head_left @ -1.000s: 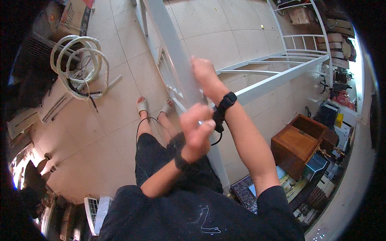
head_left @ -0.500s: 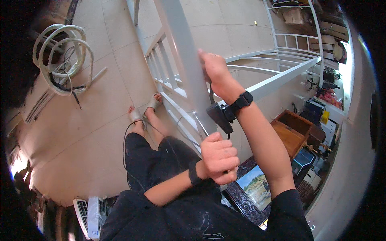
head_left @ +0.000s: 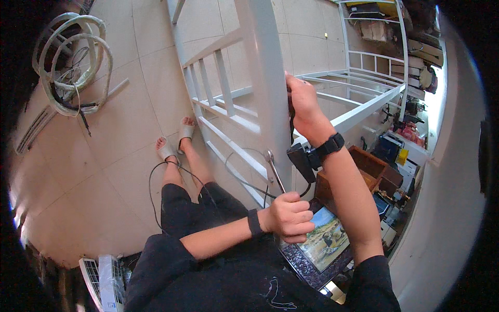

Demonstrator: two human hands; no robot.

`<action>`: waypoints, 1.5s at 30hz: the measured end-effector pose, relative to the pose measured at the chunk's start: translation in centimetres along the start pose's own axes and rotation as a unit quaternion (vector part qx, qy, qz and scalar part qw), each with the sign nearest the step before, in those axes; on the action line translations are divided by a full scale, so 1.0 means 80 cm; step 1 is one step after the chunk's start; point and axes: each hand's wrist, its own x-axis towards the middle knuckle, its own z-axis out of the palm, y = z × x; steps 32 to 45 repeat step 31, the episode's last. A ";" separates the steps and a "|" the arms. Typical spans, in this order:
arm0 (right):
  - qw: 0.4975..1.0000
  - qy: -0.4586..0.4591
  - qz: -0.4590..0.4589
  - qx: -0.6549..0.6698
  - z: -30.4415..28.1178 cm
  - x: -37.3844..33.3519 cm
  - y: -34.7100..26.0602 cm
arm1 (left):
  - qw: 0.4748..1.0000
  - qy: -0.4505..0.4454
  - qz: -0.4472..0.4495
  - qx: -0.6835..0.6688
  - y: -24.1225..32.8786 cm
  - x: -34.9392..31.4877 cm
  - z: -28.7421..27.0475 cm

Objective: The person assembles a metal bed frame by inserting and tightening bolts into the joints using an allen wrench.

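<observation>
My left hand (head_left: pixel 292 217) is closed around the handle of a metal wrench (head_left: pixel 277 171). The wrench's head lies against the lower part of a thick white post (head_left: pixel 264 67) of a metal bed frame, where a rail joins it; the fastener there is too small to make out. Higher up, my right hand (head_left: pixel 307 106) grips the right side of the same post, its fingers partly hidden. Below that wrist, a small black device (head_left: pixel 303 158) with a cable is strapped near a black watch (head_left: pixel 331 144).
White bed rails and slats (head_left: pixel 369 106) stretch away to the right. A coil of pale tubing (head_left: pixel 73 62) lies on the tiled floor at left. A wooden box (head_left: pixel 358 171) and a framed picture (head_left: pixel 322 239) are at lower right. A loose black cable (head_left: pixel 150 187) loops near my legs.
The view has shifted, so the post sits further right. My left hand has swung the wrench handle, which now stands steeper. My right hand keeps its hold on the post.
</observation>
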 end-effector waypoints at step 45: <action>0.993 0.042 -0.085 -0.069 0.017 0.024 0.001 | 0.920 -0.343 0.163 0.097 -0.054 -0.100 -0.039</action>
